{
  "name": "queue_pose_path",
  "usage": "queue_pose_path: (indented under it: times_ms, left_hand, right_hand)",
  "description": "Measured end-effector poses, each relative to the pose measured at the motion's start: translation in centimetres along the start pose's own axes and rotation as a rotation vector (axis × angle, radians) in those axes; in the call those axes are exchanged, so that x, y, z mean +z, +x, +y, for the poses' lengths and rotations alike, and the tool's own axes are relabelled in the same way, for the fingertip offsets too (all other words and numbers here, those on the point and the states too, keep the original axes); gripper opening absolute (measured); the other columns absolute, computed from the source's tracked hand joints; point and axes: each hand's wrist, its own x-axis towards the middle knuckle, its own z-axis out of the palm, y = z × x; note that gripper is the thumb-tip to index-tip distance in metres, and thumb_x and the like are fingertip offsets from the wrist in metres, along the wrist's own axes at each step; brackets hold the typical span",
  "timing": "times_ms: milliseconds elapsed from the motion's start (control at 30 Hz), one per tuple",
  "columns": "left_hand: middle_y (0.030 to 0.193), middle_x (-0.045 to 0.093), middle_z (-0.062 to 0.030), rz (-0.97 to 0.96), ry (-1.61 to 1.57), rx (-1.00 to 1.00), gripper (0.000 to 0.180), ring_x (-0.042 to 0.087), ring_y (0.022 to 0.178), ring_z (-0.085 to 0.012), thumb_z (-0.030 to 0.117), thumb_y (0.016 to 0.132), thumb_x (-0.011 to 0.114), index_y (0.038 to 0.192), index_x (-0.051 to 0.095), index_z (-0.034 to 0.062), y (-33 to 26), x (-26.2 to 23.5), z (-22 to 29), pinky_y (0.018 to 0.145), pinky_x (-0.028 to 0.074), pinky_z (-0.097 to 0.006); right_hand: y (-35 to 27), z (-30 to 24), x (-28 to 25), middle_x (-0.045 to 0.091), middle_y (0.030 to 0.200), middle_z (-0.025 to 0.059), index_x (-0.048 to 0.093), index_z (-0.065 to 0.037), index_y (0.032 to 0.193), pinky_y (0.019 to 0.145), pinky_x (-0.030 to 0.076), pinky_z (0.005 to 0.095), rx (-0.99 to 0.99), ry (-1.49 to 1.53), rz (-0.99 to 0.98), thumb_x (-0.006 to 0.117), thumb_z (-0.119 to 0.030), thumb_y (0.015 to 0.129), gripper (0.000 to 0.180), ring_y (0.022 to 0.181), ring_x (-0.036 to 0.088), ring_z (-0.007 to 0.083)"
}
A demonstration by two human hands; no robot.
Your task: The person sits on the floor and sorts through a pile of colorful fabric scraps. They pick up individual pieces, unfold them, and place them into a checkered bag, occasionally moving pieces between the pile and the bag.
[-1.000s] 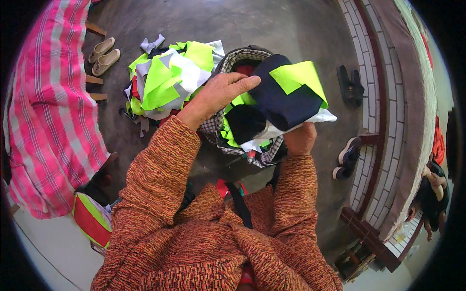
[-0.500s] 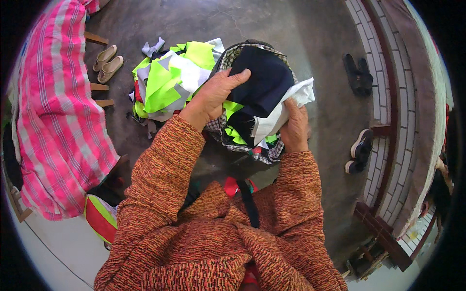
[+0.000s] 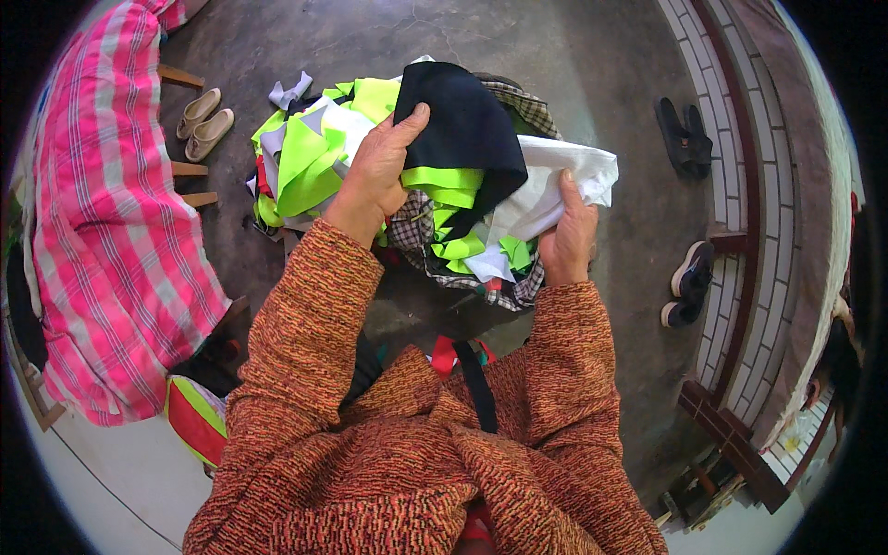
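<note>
My left hand (image 3: 381, 176) grips the left edge of a dark navy cloth piece (image 3: 467, 129) with a neon yellow-green band, fingers spread over it. A white fabric piece (image 3: 555, 190) under the navy one is pinched by my right hand (image 3: 569, 236) at its lower right side. Both pieces are held up above a checked cloth bundle (image 3: 453, 264) full of neon yellow-green scraps. A heap of neon yellow-green and grey fabric pieces (image 3: 305, 157) lies on the concrete floor to the left of my left hand.
A pink striped cloth (image 3: 102, 231) covers a wooden bench at the left. Beige slippers (image 3: 203, 120) lie beyond it. Dark sandals (image 3: 684, 134) and black-and-white shoes (image 3: 689, 282) sit by the tiled step (image 3: 740, 185) at the right. A red and neon bag (image 3: 194, 421) rests by my left elbow.
The navy piece has been lifted and shifted left and up. The white fabric has unfolded out to the right in my right hand.
</note>
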Motion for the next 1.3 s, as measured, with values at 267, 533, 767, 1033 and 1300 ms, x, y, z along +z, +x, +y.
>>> queue_pose_path:
  times_ms: [267,533,767,1033,1300]
  left_hand:
    - [0.106,0.061,-0.0094,-0.019,0.012,-0.018,0.036,0.062,0.091,-0.0207,0.02,0.086,0.063,0.116,0.052,0.0014,-0.1,0.0,0.1,0.078,0.054,-0.036]
    - [0.105,0.061,-0.0099,-0.116,0.07,-0.097,0.041,0.062,0.089,-0.0197,0.021,0.086,0.064,0.117,0.05,-0.0015,-0.2,0.8,-2.3,0.078,0.052,-0.032]
    - [0.103,0.061,-0.0012,-0.367,-0.036,-0.169,0.042,0.059,0.091,-0.012,0.043,0.09,0.053,0.114,0.056,0.0079,-1.5,2.1,-2.8,0.079,0.049,-0.027]
    - [0.133,0.042,-0.0095,-0.629,-0.007,-0.175,0.066,0.048,0.114,-0.02,0.053,0.094,0.034,0.138,0.032,0.0046,-1.9,1.7,-1.3,0.094,0.039,-0.034]
    - [0.129,0.045,-0.0126,-0.421,0.511,0.148,0.064,0.056,0.099,-0.0156,0.023,0.084,0.064,0.136,0.032,0.0019,-2.3,2.5,-2.7,0.081,0.047,-0.029]
  right_hand:
    - [0.2,-0.7,0.3,0.057,0.111,0.0112,0.05,0.003,0.115,0.084,0.048,0.0348,-0.136,-0.076,0.221,0.06,-0.01,0.087,0.033,0.096,0.058,0.0221]
    - [-1.5,0.4,1.4,0.057,0.111,0.0124,0.051,0.005,0.114,0.083,0.046,0.0328,-0.411,-0.427,0.194,0.058,-0.018,0.09,0.034,0.094,0.056,0.0209]
    - [-2.4,0.9,2.8,0.04,0.134,0.014,0.026,-0.005,0.139,0.104,0.03,0.0331,-0.264,-0.687,-0.574,0.085,-0.025,0.056,0.104,0.123,0.041,0.0239]
    - [-3.3,0.5,2.8,0.057,0.108,0.0092,0.046,-0.002,0.122,0.085,0.047,0.0309,0.117,-0.254,-0.466,0.078,-0.016,0.064,0.068,0.096,0.057,0.0191]
    - [-3.5,0.9,2.1,0.054,0.117,0.011,0.044,-0.004,0.127,0.085,0.048,0.034,-0.026,-0.357,-0.509,0.044,-0.035,0.093,0.046,0.102,0.057,0.0218]
